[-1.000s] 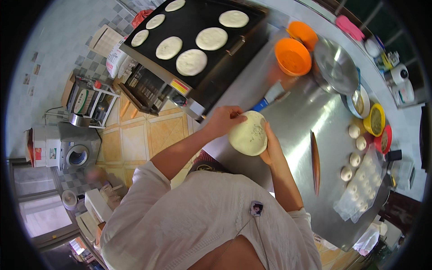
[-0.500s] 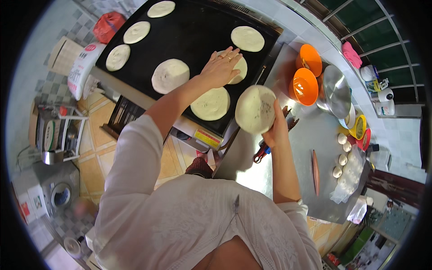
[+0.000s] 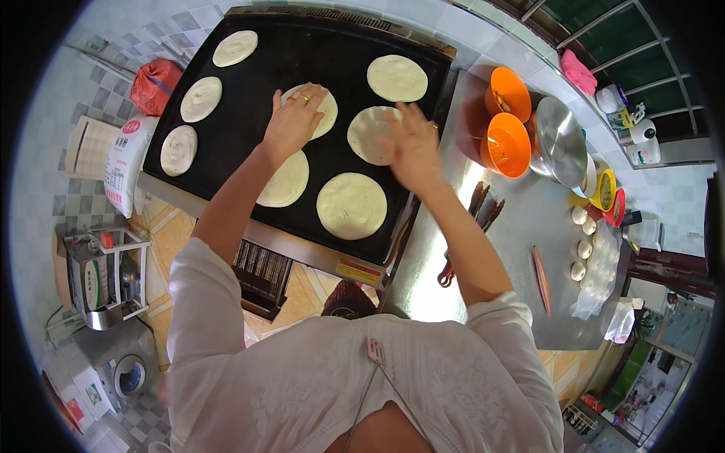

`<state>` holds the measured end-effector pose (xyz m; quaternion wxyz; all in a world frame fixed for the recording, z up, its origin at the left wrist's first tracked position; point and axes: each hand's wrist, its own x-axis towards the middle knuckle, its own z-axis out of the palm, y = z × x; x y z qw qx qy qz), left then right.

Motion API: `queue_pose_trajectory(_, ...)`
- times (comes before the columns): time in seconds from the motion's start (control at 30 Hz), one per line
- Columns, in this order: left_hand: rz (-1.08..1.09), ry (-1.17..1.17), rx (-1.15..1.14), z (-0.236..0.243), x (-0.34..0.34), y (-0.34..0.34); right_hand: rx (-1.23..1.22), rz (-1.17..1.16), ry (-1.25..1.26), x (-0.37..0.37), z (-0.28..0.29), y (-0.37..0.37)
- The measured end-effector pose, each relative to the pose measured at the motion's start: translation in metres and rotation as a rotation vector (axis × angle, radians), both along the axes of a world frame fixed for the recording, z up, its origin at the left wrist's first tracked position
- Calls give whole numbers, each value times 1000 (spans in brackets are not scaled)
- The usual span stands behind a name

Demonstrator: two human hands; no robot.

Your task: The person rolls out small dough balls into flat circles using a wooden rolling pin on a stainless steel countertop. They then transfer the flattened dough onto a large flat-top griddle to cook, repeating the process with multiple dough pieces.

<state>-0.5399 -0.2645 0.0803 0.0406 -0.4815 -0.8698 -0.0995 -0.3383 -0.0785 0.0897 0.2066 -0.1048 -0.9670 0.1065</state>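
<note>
My left hand (image 3: 296, 121) lies with fingers stretched out on a pale round flatbread (image 3: 325, 121) in the middle of the black griddle (image 3: 264, 83). Over the right edge of another flatbread (image 3: 366, 136), my right hand (image 3: 411, 147) reaches out with fingers apart, somewhat blurred by motion. Below these, a large flatbread (image 3: 351, 206) lies near the griddle's front right corner, and one more (image 3: 285, 181) is partly covered by my left wrist. A flatbread (image 3: 396, 78) sits at the back right. Smaller rounds (image 3: 201, 99) line the left side.
On the steel counter (image 3: 498, 249) at right are dark tongs (image 3: 483, 208), a rolling pin (image 3: 541, 279), dough balls (image 3: 584, 249) and plastic film (image 3: 600, 272). Orange bowls (image 3: 505, 145) and a metal bowl (image 3: 560, 143) stand along the wall. A white sack (image 3: 124, 166) is left of the griddle.
The flatbread my right hand was holding up has left it; one more flatbread lies on the griddle. My left hand has moved left, my right hand over the griddle. The view has shifted.
</note>
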Motion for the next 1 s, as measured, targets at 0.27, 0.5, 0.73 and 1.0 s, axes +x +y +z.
queue_pose_trajectory(0.27, -302, -62, -14, 11, 51, 29, 175, 196, -303, 18, 1, 20)
queue_pose_trajectory(0.5, -327, -41, -12, 8, 37, 33, 149, 97, -231, 5, 13, 51)
queue_pose_trajectory(0.73, -315, -31, -43, 17, 24, 39, 96, 158, -476, 4, 31, 67)
queue_pose_trajectory(1.0, -471, -140, -97, 23, 17, 39, 186, 210, -407, 38, 21, 30)
